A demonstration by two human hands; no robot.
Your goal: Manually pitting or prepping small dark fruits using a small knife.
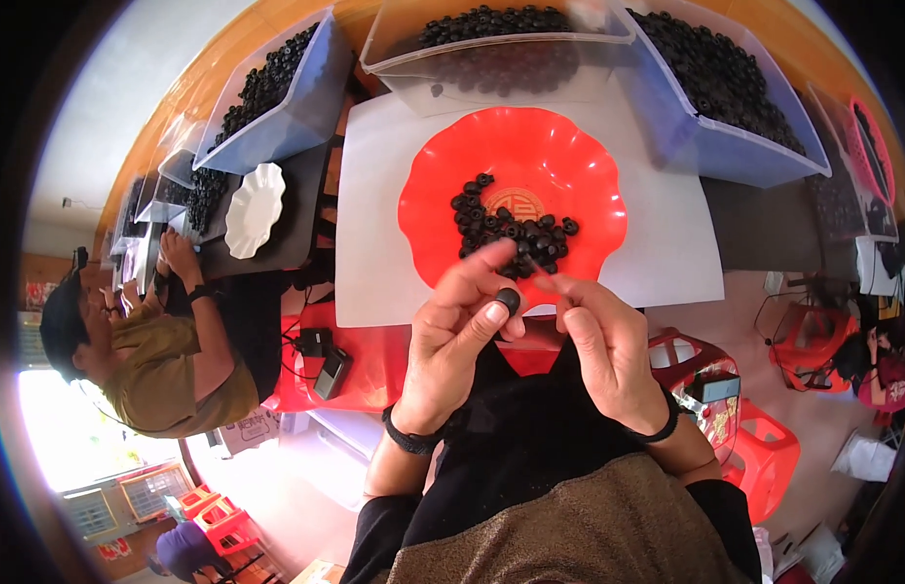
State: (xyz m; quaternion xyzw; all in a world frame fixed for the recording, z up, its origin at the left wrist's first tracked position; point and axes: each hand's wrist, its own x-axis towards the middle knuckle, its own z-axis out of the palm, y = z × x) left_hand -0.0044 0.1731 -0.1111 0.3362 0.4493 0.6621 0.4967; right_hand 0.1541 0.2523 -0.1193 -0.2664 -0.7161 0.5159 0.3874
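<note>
Between the thumb and fingers of my left hand [450, 336] is a small round black bead-like piece [509, 300], held just over the near rim of a red scalloped plate [569, 161]. My right hand [613, 355] hovers close beside it, fingers bent. Motion smears its index fingertip, so whether it grips anything is unclear. A loose pile of similar black pieces [530, 237], some showing a hole, lies in the plate's middle and near part, just beyond my fingers. The plate rests on a white sheet [369, 248].
Clear bins filled with black pieces stand at the far side: a left bin [321, 97], a middle bin [501, 73] and a right bin [735, 146]. Left lies a white scalloped plate [256, 209]. A co-worker [184, 360] sits at left. Red stools [759, 453] stand at right.
</note>
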